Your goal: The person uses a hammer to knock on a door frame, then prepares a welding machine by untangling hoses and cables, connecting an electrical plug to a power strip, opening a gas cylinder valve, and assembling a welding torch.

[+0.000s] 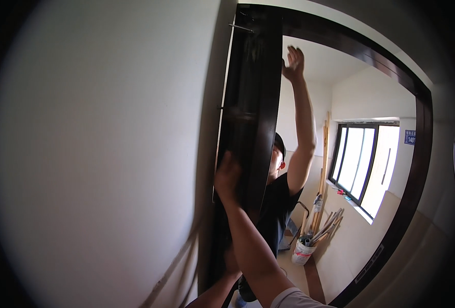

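A dark brown door frame point(268, 128) rises in front of me, its wide left upright standing close to the white wall. My right hand point(227, 177) is at the left edge of that upright, about mid-height, fingers curled against it and dim in the shadow. Lower down, my left hand point(231, 261) is near the same upright; my right forearm partly covers it and its fingers are hidden. Beyond the frame stands a person in a dark top, with a raised hand point(294, 64) beside the upright, near the top.
Thin metal tabs point(240, 27) stick out from the upright toward the white wall point(109, 143). Through the opening, a white bucket point(303, 252) holds several rods, near long wooden strips point(324, 169). A sliding window point(358, 159) and a small blue plate point(410, 137) are at right.
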Motion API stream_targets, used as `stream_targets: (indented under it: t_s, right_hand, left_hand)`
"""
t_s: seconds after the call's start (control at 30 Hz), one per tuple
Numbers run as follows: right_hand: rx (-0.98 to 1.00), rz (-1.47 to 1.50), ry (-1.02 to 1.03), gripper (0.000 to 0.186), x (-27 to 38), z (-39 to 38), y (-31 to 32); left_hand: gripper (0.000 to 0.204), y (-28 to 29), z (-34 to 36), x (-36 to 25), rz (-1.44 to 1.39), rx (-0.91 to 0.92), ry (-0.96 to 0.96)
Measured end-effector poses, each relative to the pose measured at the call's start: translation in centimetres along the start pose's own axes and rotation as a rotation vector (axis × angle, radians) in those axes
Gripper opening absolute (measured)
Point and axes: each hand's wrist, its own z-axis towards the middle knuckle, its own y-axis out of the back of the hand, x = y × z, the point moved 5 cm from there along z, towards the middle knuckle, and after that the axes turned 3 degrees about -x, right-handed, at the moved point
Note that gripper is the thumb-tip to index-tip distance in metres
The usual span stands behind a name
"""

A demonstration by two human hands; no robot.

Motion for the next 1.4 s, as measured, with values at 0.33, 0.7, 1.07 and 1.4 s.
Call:
stream_targets:
  t_s: [0.33,0.7,1.07,1.4]
  right_hand:
    - [0.217,0.265,-0.078,0.062,10.5,4.3,3.0]
    - [0.413,0.450,-0.273,0.062,17.9,15.1,4.7]
    - [-0.104,0.086,0.124,0.071,11.9,27.6,-8.7]
    - [-0.128,-0.129,0.102,0.076,11.1,30.2,-11.9]
  left_hand:
    - [0.052,3.9,3.5,-9.2,0.007,-0.181,0.099]
    - [0.088,9.9,12.0,-21.7,0.218,-0.486,-0.356]
    - [0.068,7.0,23.1,-24.2,-0.035,-0.085,-0.040]
    - [0.053,6.8,23.3,-23.7,-0.075,-0.024,0.003]
